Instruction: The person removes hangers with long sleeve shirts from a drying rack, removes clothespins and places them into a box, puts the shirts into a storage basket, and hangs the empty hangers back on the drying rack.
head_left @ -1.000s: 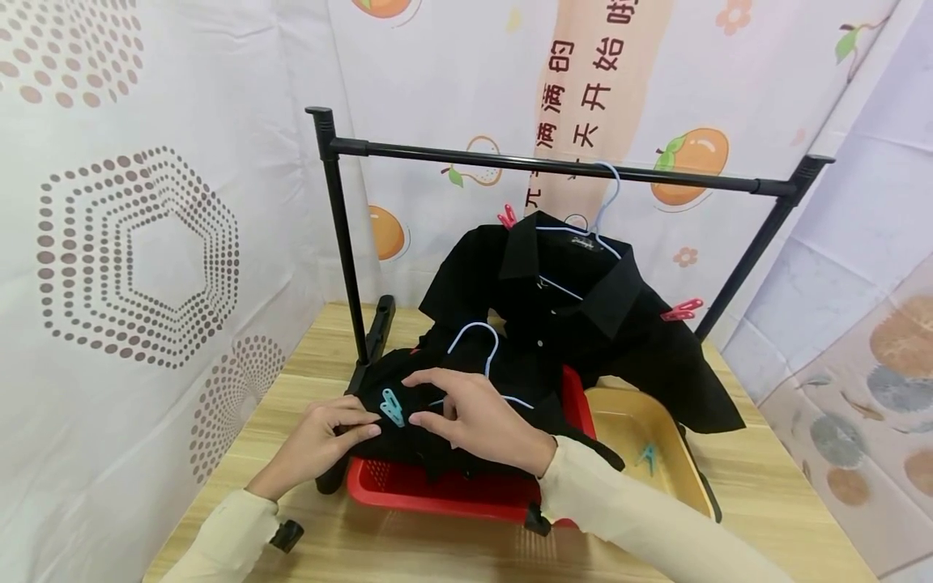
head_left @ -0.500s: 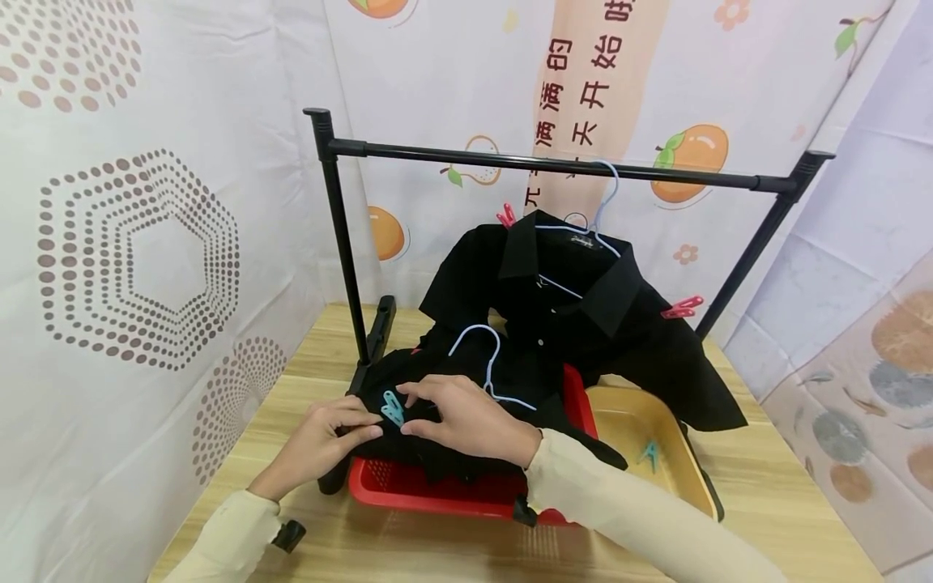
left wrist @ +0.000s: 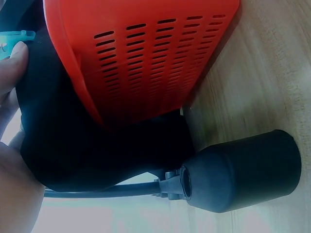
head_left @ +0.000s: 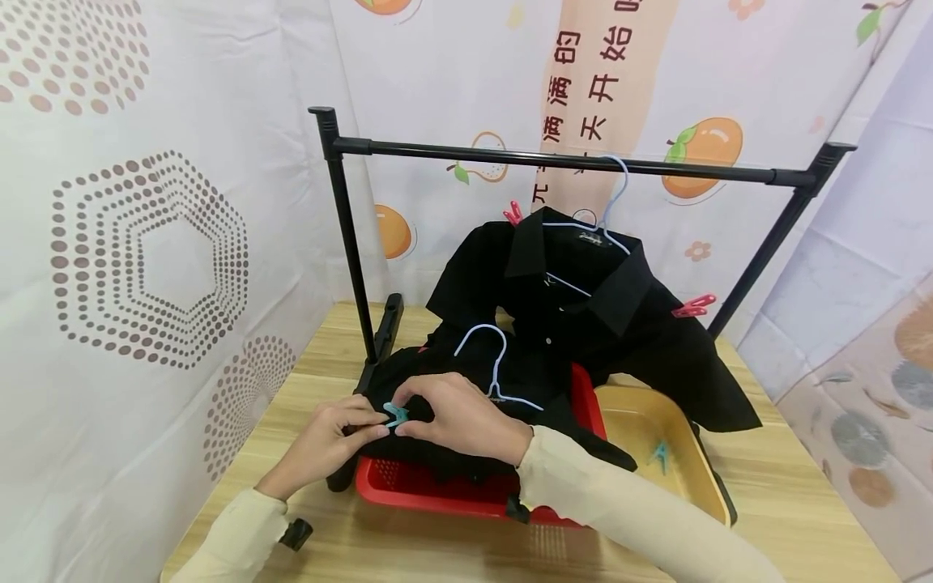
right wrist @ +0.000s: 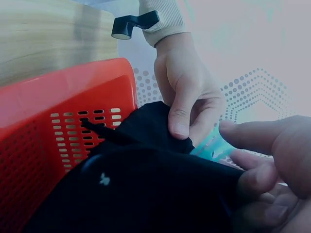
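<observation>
My left hand (head_left: 324, 444) pinches the edge of a black shirt (head_left: 448, 461) that lies over the red basket with a light blue hanger (head_left: 500, 364) in it. Between the fingertips of my right hand (head_left: 459, 417) is a teal clothespin (head_left: 397, 415), squeezed at its handles. Its far end is right by the left fingertips at the cloth. In the right wrist view the clothespin (right wrist: 212, 147) is blurred beside the fabric, and whether it bites the cloth is hard to tell. Left thumb and clothespin (left wrist: 17, 36) show at the left wrist view's edge.
Behind, another black shirt (head_left: 659, 340) hangs from a black rack (head_left: 496, 154) with red clothespins (head_left: 694, 306) at its shoulders. The red basket (head_left: 437, 504) stands in front. A yellow tray (head_left: 608, 397) to its right holds one teal clothespin (head_left: 660, 455).
My right hand has moved left and closed its thumb and finger on the teal clothespin, which has turned and spread. The left hand keeps its hold on the shirt. The view shifted slightly.
</observation>
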A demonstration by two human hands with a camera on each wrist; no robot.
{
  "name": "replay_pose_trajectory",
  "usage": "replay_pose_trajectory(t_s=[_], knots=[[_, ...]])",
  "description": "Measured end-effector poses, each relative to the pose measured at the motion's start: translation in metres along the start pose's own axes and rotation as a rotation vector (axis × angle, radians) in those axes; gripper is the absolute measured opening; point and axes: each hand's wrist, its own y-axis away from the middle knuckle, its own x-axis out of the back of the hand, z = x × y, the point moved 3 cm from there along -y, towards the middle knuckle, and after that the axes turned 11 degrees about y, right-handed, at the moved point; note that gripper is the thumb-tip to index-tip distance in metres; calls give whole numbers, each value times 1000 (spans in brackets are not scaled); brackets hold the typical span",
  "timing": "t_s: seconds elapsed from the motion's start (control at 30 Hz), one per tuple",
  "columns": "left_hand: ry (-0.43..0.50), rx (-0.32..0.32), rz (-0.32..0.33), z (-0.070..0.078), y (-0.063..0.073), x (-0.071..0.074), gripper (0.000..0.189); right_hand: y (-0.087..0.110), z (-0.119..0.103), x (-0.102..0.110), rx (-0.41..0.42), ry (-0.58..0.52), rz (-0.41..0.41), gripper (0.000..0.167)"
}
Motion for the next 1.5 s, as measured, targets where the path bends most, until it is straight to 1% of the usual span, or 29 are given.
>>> replay_pose_trajectory(t_s=[0.1, 0.17, 0.27, 0.43, 0.57, 0.8, 0.97, 1.13, 1.27, 1.37, 1.5], knots=[[6, -6, -9, 0, -1, 0, 19, -2, -3, -1, 11, 18, -7, 43], [6, -2, -17, 1, -1, 0, 21, -3, -5, -1, 23, 57, -10, 44], [3, 9, -24, 2, -1, 0, 22, -5, -7, -3, 44, 113, 2, 39], [7, 23, -24, 2, 0, 1, 21, -6, -10, -5, 83, 213, 58, 37], [15, 21, -19, 2, 0, 1, 22, -6, -11, -6, 95, 239, 99, 31], [16, 18, -12, 1, 0, 1, 19, -5, -11, -8, 106, 196, 176, 16], [11, 9, -6, 1, 0, 2, 19, -4, -9, -10, 122, 159, 269, 8], [-5, -8, -3, 1, -1, 3, 19, -4, -6, -9, 136, 93, 352, 4], [-18, -16, -3, 0, -1, 3, 19, -4, -5, -6, 143, 13, 402, 4], [-16, -19, -2, 0, 0, 2, 19, -4, -5, -3, 146, -46, 414, 5], [-10, -26, -5, 1, -1, 2, 20, -3, -5, -2, 121, -80, 382, 9]])
